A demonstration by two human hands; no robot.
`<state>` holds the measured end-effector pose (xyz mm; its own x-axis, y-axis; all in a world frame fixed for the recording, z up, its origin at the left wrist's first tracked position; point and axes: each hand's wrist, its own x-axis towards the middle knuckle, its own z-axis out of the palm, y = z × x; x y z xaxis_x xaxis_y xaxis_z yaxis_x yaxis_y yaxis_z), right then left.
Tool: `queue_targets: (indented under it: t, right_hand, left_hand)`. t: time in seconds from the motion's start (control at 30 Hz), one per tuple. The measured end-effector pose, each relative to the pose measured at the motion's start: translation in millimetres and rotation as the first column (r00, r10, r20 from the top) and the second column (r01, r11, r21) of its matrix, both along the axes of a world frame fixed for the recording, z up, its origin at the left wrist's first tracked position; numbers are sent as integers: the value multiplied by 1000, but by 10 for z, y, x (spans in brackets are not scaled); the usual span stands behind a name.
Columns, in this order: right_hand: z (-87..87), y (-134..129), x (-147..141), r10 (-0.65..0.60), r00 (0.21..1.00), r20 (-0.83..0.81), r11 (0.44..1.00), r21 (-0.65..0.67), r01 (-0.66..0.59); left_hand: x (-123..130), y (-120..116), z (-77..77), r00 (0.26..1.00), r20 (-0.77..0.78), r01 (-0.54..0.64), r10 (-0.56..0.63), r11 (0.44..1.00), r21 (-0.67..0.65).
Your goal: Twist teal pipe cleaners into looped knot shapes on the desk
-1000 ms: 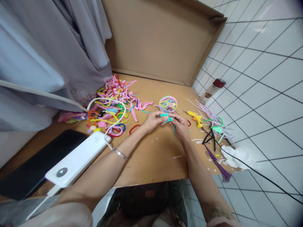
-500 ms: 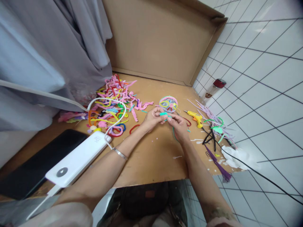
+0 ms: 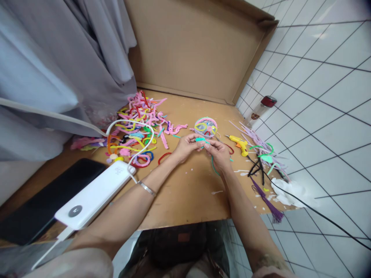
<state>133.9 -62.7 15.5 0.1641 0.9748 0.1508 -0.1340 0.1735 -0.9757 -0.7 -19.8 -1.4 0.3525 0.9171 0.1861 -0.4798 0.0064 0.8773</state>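
Note:
Between my hands is a small teal pipe cleaner piece (image 3: 199, 139), bent or coiled into a compact shape. My left hand (image 3: 187, 147) pinches it from the left, thumb and fingers pressed together. From the right, my right hand (image 3: 218, 153) grips its other side with thumb and forefinger. A length of teal pipe cleaner (image 3: 214, 166) hangs below my right hand. Just beyond my fingers lies a round decorated piece (image 3: 206, 127) with a pink rim and yellow loops. My fingers hide part of the teal piece.
Left is a heap of colourful pipe cleaners (image 3: 145, 116), near a white power bank (image 3: 94, 197) with its cable and a black slab (image 3: 49, 200). Right are a yellow glue gun (image 3: 237, 144), lilac pipe cleaners (image 3: 255, 137), a purple tassel (image 3: 269, 204) and a red-lidded bottle (image 3: 262, 108).
My fingers have shifted slightly around the teal piece, and the right fingertips sit a little closer to the left ones. Both hands keep their hold.

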Motion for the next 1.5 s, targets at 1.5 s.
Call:
queue_targets:
  t: [1.5]
  right_hand:
    - [-15, -36, -79, -61, 992, 107, 997, -29, 64]
  left_hand:
    - [40, -60, 45, 987, -28, -161, 161, 987, 8]
